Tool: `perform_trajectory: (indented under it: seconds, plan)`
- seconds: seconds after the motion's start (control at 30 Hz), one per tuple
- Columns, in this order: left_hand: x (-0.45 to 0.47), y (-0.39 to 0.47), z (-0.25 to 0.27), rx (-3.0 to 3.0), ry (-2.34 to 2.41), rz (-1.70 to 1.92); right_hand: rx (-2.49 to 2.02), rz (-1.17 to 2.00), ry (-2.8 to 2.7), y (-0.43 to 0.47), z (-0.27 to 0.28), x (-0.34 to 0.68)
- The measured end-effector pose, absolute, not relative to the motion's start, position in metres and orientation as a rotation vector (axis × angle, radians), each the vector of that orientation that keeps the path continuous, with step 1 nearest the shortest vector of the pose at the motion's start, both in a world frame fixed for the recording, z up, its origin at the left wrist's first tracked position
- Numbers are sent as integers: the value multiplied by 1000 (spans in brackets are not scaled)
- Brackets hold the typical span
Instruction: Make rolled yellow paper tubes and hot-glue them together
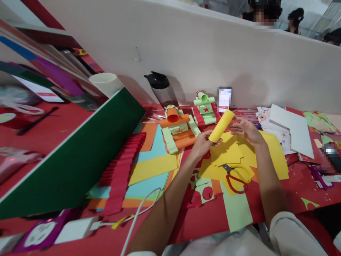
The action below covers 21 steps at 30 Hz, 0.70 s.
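Note:
A rolled tube of yellow paper (221, 125) is held near its lower end by my left hand (203, 143), tilted up to the right. My right hand (246, 131) is close to the tube's upper part with its fingers apart; nothing shows in it. Beneath both hands lie yellow paper sheets (226, 153). Scissors (237, 177) with one red and one yellow handle rest on these sheets. Left of the tube stands an orange and green paper model (178, 129) with a star. Behind it is a green and red paper model (205, 109).
A dark bottle (161, 89) and a phone (224, 99) stand by the white partition (170, 42). A green board (80, 156) slants across the left. Pleated red paper (121, 174), a white cable (138, 213) and white foam board (295, 129) lie on the table.

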<state>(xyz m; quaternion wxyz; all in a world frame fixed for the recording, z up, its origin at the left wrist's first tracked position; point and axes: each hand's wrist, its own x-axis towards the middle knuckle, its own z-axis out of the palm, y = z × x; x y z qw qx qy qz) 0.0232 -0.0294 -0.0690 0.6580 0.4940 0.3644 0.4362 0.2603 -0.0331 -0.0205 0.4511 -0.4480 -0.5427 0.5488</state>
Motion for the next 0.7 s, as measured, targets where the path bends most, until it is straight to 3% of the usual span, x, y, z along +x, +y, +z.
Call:
perform_trajectory:
  seconds: [0.3, 0.7]
  plan:
    - [55, -41, -79, 622, 756, 1271, -1032, 1435, -1701, -39, -33, 220]
    - [64, -47, -84, 417, 725, 1560, -1212, 684, -1733, -40, -55, 163]
